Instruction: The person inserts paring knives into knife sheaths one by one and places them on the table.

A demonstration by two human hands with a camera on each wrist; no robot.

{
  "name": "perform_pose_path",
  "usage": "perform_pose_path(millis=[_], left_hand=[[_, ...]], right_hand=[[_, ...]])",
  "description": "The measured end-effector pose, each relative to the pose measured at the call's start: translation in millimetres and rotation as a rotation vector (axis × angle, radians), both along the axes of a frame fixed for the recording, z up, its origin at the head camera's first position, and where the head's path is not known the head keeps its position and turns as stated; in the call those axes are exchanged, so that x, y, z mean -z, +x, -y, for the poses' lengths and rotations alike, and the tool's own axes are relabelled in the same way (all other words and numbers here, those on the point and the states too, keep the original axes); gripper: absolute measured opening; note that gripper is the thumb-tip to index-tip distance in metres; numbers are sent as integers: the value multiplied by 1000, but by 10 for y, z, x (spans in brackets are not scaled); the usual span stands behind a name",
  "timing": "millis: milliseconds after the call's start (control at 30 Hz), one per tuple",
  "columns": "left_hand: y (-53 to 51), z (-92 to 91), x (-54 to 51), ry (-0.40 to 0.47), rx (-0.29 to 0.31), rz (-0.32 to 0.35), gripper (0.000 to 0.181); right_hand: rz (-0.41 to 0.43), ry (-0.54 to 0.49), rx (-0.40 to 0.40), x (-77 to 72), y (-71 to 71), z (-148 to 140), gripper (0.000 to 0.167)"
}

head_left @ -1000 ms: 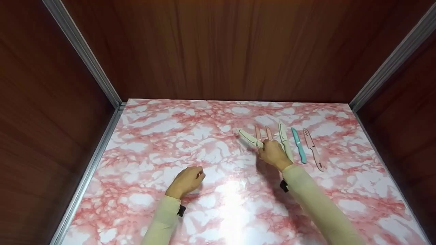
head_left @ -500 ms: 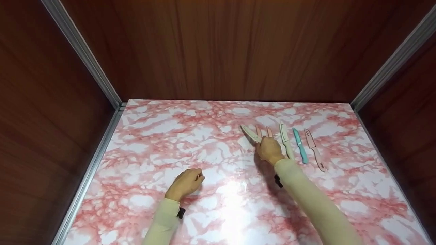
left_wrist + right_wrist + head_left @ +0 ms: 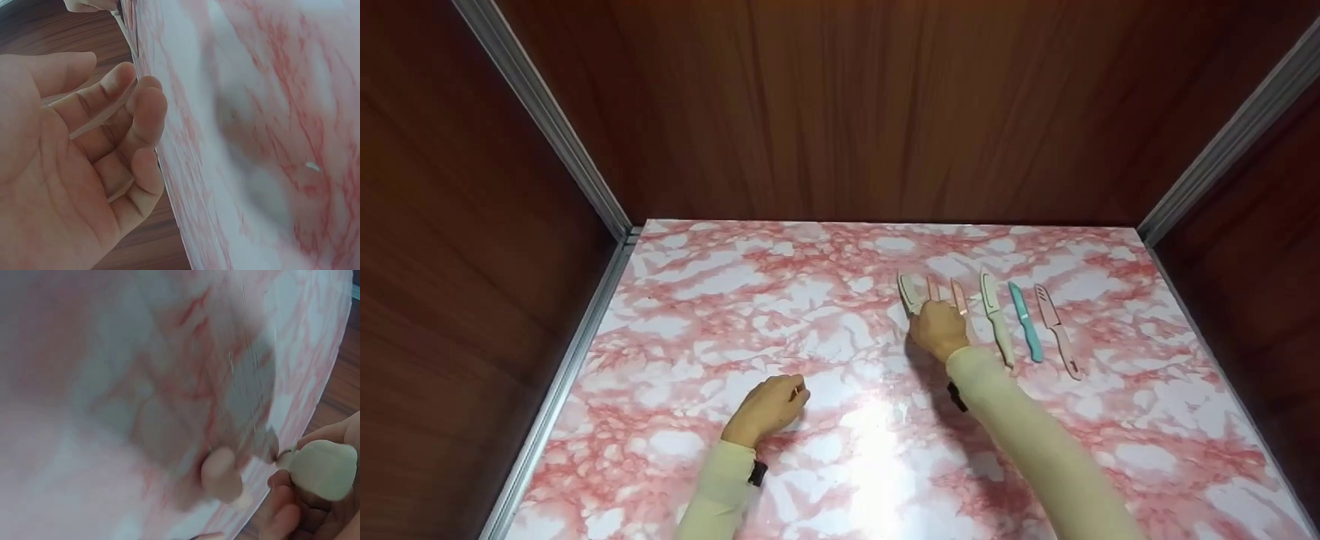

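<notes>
My right hand (image 3: pixel 940 330) grips a pale cream-green knife (image 3: pixel 909 291) by its handle, blade pointing away, at the left end of a row of knives. In the right wrist view, the rounded handle end (image 3: pixel 325 469) shows between the fingers. Just right of the hand lie two pink knives (image 3: pixel 934 289), partly hidden by it. Beyond them are a second cream-green knife (image 3: pixel 996 319), a teal knife (image 3: pixel 1026 322) and a pink knife with a slotted blade (image 3: pixel 1057 330). My left hand (image 3: pixel 769 409) holds nothing, its fingers loosely curled, as the left wrist view shows.
The red-and-white marbled tabletop (image 3: pixel 690 330) spreads under both hands. Dark wood panels (image 3: pixel 840 112) enclose its back and sides, with metal rails (image 3: pixel 547 112) in the corners. Light glares off the front middle of the table.
My right hand has shifted slightly left, turning the held knife from a slant to nearly in line with the other knives. The left hand stays almost still.
</notes>
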State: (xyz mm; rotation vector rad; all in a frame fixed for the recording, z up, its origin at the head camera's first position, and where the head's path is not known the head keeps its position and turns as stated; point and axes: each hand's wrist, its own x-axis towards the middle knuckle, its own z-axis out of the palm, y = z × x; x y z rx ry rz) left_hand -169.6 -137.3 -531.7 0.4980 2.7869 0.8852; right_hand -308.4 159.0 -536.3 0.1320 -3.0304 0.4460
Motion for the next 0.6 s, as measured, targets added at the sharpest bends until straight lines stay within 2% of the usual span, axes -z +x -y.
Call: perform_pose_path(millis=[167, 333, 467, 600], left_hand=[[16, 9, 9, -13, -3, -16, 16], [30, 5, 9, -6, 5, -2, 18], [28, 0, 2, -4, 4, 0, 18], [13, -6, 4, -1, 10, 7, 17]], right_hand=[[66, -38, 38, 87, 3, 92, 26], [98, -119, 24, 161, 7, 127, 19], [92, -133, 8, 183, 3, 134, 18], [127, -137, 4, 187, 2, 129, 20]])
